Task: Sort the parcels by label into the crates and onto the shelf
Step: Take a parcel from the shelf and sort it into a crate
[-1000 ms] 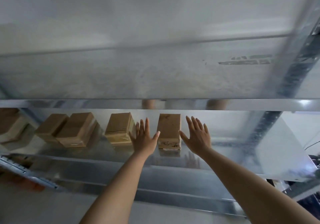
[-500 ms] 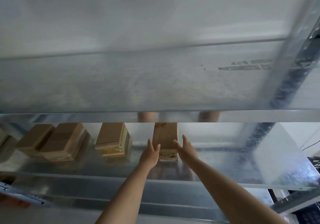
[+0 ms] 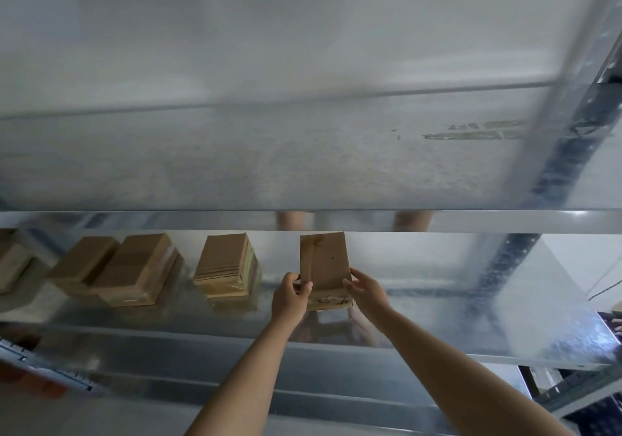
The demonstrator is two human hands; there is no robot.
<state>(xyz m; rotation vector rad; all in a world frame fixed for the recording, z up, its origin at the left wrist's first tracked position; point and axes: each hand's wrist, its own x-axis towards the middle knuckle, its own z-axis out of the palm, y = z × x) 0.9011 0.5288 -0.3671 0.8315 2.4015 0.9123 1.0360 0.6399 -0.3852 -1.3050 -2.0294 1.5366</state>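
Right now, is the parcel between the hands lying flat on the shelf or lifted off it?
Cannot tell. Both hands, left and right, grip the parcel low over the shelf; its underside is hidden.

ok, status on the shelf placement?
Left hand and right hand grip the brown cardboard parcel by its near corners. Parcel on the galvanised metal shelf, apart from the taped cardboard parcel beside it. Nothing blocking.

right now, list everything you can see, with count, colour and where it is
held parcel: 1, brown, on the metal shelf, rightmost of the row
other parcels: 4 in view, brown, on the same shelf to the left, nearest at, then, and one cut off at the frame edge
metal shelf: 1, silver
upper shelf: 1, silver, overhead
left hand: grips the held parcel's left side
right hand: grips its right side
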